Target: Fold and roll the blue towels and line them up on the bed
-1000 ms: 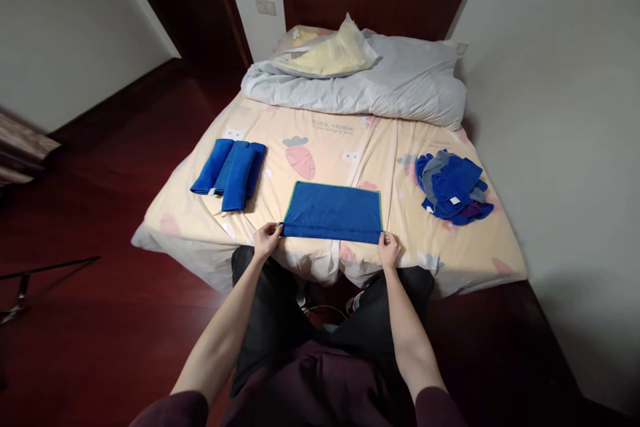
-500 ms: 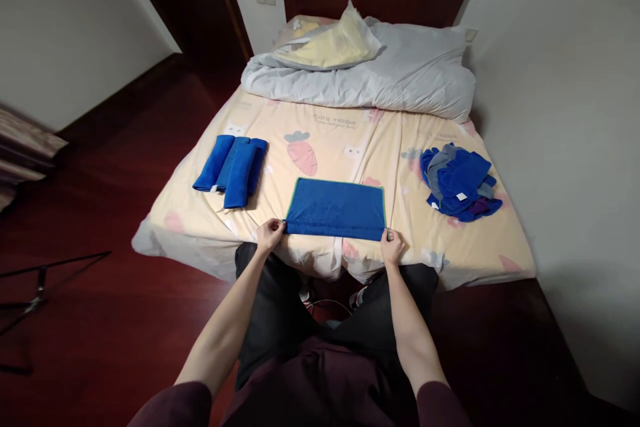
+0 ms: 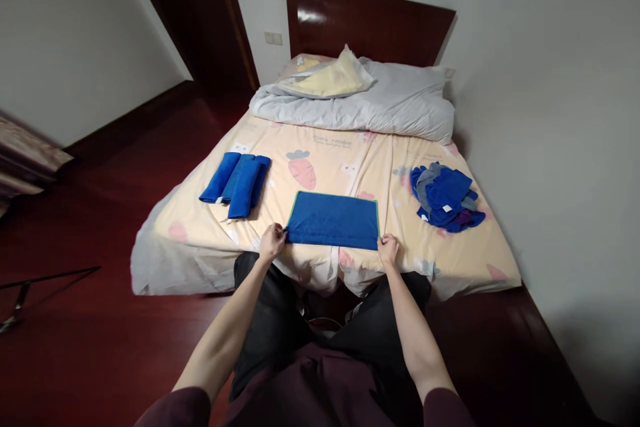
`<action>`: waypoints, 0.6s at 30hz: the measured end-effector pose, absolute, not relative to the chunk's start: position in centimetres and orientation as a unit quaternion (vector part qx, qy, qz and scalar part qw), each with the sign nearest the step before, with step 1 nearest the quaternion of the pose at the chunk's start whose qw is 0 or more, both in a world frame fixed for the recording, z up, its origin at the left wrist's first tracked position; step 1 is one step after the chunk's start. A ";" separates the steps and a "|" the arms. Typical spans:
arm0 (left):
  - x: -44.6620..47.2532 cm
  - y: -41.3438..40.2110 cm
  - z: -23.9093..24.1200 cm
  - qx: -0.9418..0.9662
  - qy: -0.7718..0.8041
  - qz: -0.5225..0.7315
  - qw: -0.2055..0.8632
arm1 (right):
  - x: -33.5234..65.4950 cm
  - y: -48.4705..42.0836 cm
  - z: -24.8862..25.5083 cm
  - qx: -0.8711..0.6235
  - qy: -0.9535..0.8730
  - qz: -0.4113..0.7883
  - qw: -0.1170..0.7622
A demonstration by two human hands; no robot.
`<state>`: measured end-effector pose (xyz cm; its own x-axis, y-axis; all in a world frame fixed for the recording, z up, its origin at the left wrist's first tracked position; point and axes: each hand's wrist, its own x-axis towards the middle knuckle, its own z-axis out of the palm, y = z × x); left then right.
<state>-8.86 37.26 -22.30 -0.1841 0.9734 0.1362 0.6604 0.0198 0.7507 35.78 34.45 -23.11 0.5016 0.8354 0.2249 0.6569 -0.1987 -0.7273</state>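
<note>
A blue towel [image 3: 333, 219] with green edging lies flat on the bed in front of me, its near edge turned in a narrow strip. My left hand [image 3: 273, 241] pinches its near left corner. At the near right corner, my right hand [image 3: 388, 250] is closed on the same towel. Left of it rest several rolled blue towels [image 3: 241, 188], one lying partly over the others. To the right sits a crumpled heap of blue and grey cloths [image 3: 445, 197], with white tags and a bit of purple showing.
The bed [image 3: 200, 233] has a cream sheet with carrot and cat prints. A grey quilt [image 3: 400, 97] and a pale yellow pillow [image 3: 333, 77] lie by the dark wooden headboard [image 3: 370, 20]. A black stand leg [image 3: 50, 277] is on the red floor at left.
The camera view has tilted up a little, so the bed sits lower in the picture. Both hands keep hold of the towel's near corners, and the towel looks nearly the same.
</note>
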 end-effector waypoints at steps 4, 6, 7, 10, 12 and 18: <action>-8.7 36.6 -21.2 0.706 0.576 0.366 0.186 | 36.1 33.5 -21.4 -0.668 -0.631 0.064 0.389; -8.7 36.5 -20.9 0.744 0.526 0.337 0.237 | 36.2 32.8 -21.0 -0.603 -0.710 0.073 0.356; -8.8 36.5 -20.9 0.757 0.507 0.318 0.263 | 36.3 32.5 -20.8 -0.580 -0.737 0.085 0.337; -9.3 36.5 -21.3 0.765 0.493 0.285 0.301 | 36.4 31.8 -20.9 -0.555 -0.772 0.108 0.289; -9.6 36.6 -21.8 0.757 0.501 0.289 0.304 | 36.5 31.7 -21.2 -0.559 -0.773 0.109 0.280; -9.7 37.3 -23.2 0.732 0.515 0.329 0.300 | 36.4 32.1 -22.4 -0.579 -0.746 0.093 0.316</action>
